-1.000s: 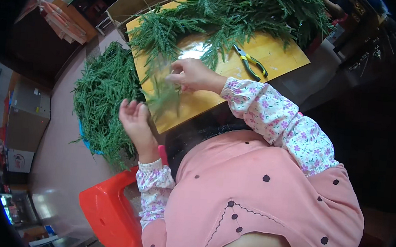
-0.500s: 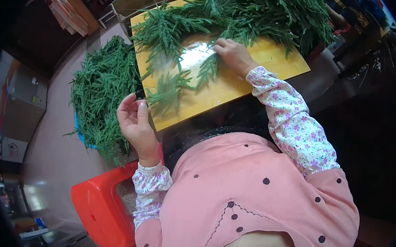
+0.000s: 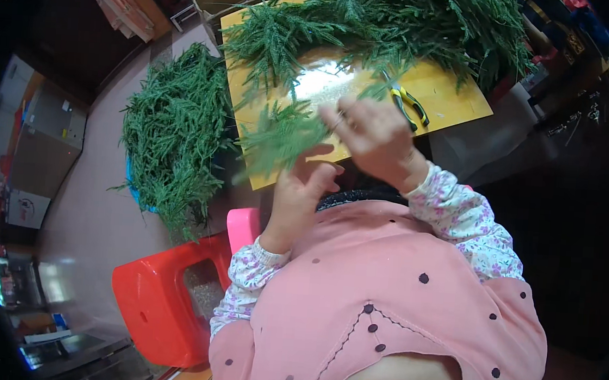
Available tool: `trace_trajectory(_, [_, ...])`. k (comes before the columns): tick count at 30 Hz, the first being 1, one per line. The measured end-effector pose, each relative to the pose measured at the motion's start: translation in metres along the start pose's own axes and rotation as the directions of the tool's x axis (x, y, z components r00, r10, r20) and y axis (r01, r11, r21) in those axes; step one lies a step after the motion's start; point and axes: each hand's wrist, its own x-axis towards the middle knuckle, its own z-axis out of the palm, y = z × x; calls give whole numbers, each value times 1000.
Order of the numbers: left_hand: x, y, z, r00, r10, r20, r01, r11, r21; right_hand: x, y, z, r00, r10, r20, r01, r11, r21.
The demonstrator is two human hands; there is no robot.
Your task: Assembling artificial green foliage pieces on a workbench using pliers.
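My right hand (image 3: 379,135) is over the near part of the yellow board, smeared by motion. Its thumb and fingertips are pinched together at the stem end of a green artificial pine sprig (image 3: 280,135), also blurred. Just below the sprig, my left hand (image 3: 300,197) has its thumb and fingers apart, palm turned toward the right hand. Whether it touches the sprig is unclear. Pliers (image 3: 412,108) with yellow and black handles lie on the board beyond my right hand.
Piled pine sprigs (image 3: 429,26) cover the far side of the yellow board (image 3: 459,105). To the left, a blue container (image 3: 131,181) holds a heap of green sprigs (image 3: 175,124). Close to my left arm stand a red stool (image 3: 162,304) and a pink seat edge (image 3: 244,227).
My right hand came back from the far sprigs toward me, uncovering the pliers. My left hand moved right, close to it. The blurred sprig shifted slightly right.
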Motion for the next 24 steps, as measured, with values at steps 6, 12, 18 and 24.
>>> trace_trajectory(6, [16,15,-7,952,119,-281,-177,966,-190,-8,-9,-3,952,-191,-240,264,909,322])
trace_trajectory(12, [7,35,-28,915,82,-394,-206,937,-283,-44,9,0,988,123,94,-155,805,572])
trace_trajectory(18, [-1,37,-34,902,125,-413,-220,957,-190,-18,6,-13,906,335,259,-375,349,859])
trace_trajectory(24, [3,20,-30,861,-8,-509,-198,916,-348,-22,-28,-23,939,288,189,-189,-27,982])
